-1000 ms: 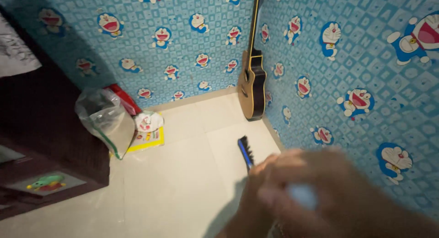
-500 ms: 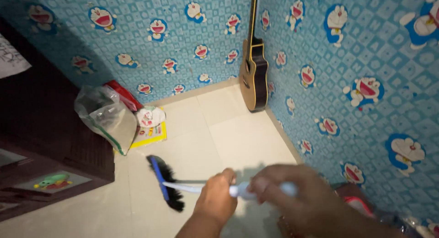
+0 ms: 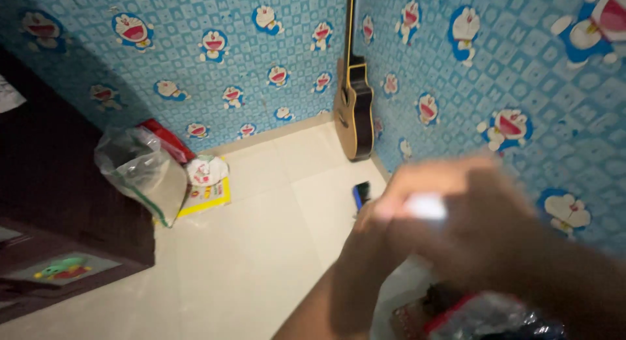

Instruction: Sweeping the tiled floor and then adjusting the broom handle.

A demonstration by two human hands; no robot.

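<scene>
Both of my hands are wrapped shut around the pale handle of a brush: my right hand fills the frame toward four o'clock, blurred and close to the camera, with fingers curled over the top end of the handle so that only a short white stretch of it shows between them; my left hand sits just below and to its nine o'clock side, gripping lower on the same handle, though the blur keeps me from seeing how its fingers lie. I hold it two-handed like this, one hand above the other, because that gives me leverage over the far end. That far end, the brush head with its blue back and dark bristles, peeks out past my knuckles at about eleven o'clock from my hands, low against the pale tiled floor and near the foot of the right-hand wall. At twelve o'clock a guitar leans upright in the corner where the two cartoon-papered walls meet, propped there so it stays out of the way. Over at nine o'clock a clear plastic bag slumps against a dark wooden cabinet, with a red packet behind it and a yellow-edged packet lying flat on the floor just beside it. At five o'clock, under my forearm, some crinkled plastic wrapping lies on the floor.
</scene>
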